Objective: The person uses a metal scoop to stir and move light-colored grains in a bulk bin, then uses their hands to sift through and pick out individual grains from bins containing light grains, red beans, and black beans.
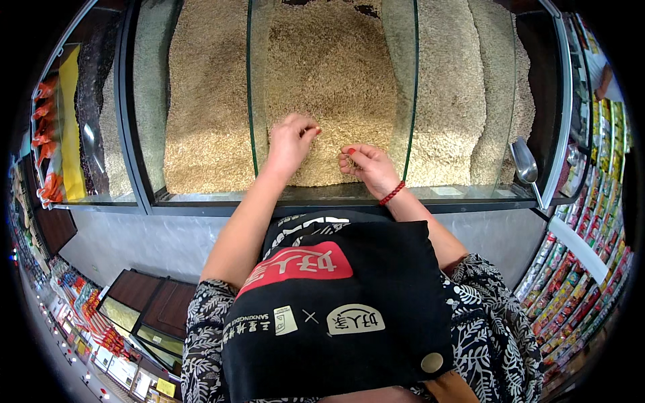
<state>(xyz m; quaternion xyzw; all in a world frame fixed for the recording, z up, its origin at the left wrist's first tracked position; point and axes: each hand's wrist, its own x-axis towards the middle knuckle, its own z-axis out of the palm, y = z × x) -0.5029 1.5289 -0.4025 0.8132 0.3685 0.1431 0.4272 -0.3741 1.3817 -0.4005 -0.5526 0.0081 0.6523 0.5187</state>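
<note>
In front of me is a glass-divided bin with beige flakes, like rolled oats [330,75], heaped in its middle compartment. My left hand [295,138] hovers over or touches the flakes near the left glass divider [250,90]. Its fingers are bent, with the thumb close to the index finger; whether anything is pinched there is hidden. My right hand [372,162] is just left of the right glass divider [414,85], palm partly up and fingers curled in. A few flakes may lie in those fingers, too small to be sure. A red beaded bracelet [392,193] circles the right wrist.
Similar flakes fill the left compartment [206,101] and the right compartment [446,101]. A metal scoop [525,162] rests at the right end of the bin. The dark front rail [332,206] runs before me. Packaged goods [569,287] line shelves at right, near another person's arm [604,80].
</note>
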